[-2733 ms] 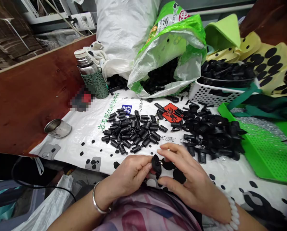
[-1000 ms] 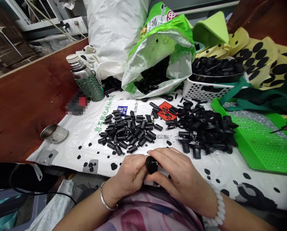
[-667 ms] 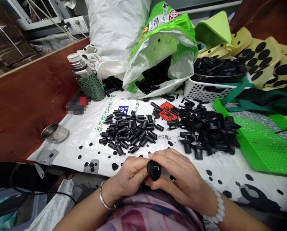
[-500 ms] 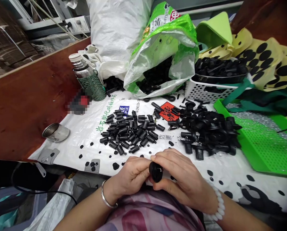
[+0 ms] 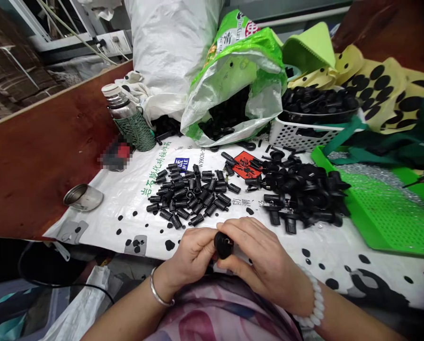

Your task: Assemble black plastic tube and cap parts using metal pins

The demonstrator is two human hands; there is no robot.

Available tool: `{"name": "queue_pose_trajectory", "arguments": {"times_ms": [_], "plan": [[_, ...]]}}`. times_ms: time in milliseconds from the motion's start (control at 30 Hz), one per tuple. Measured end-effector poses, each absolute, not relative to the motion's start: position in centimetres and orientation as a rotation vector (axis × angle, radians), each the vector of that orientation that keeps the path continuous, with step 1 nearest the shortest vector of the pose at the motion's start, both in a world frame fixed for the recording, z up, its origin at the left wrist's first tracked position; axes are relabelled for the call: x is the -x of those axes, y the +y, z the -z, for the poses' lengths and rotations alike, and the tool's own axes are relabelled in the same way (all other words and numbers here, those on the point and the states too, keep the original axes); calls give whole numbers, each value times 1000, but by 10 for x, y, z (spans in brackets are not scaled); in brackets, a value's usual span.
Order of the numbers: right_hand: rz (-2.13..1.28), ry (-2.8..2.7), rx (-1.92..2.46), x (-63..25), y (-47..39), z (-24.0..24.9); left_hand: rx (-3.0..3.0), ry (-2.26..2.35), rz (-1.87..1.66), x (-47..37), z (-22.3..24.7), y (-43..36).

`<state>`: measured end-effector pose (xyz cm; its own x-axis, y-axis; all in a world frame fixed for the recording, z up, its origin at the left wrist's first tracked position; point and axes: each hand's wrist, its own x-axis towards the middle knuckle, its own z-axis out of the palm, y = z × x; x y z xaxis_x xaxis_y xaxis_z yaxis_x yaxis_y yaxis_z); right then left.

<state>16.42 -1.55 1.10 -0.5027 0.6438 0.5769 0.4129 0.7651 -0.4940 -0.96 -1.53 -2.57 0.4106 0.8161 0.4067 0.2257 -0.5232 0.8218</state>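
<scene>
Close to my body, over the table's front edge, both hands meet around one black plastic part with a rounded cap (image 5: 223, 245). My left hand (image 5: 194, 253) is closed on it from the left, and its lower portion is hidden by the fingers. My right hand (image 5: 260, 253) pinches the cap's right side between fingers and thumb. Just beyond lies a pile of small black ribbed cylinders (image 5: 190, 194). Further right is a heap of larger black capped parts (image 5: 304, 189), similar in colour to the one held.
A metal cup (image 5: 83, 197) and a steel flask in a green net (image 5: 136, 128) stand at the left. Behind are an open green-white bag (image 5: 229, 85) and a white basket (image 5: 300, 135) bearing black parts. A green tray (image 5: 385, 222) lies right.
Both hands have shifted slightly left with the black part, which has turned a little. The view has moved slightly; the piles look the same.
</scene>
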Motion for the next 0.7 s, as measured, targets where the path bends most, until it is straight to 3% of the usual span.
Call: {"name": "queue_pose_trajectory", "arguments": {"times_ms": [267,700], "plan": [[-286,-2089,824,-174,-18,-14,-1825,883,-969,10,21,-15],[-565,-1961,882,-170,-21,-6,-2099,948,-920,7,23,-15]]}}
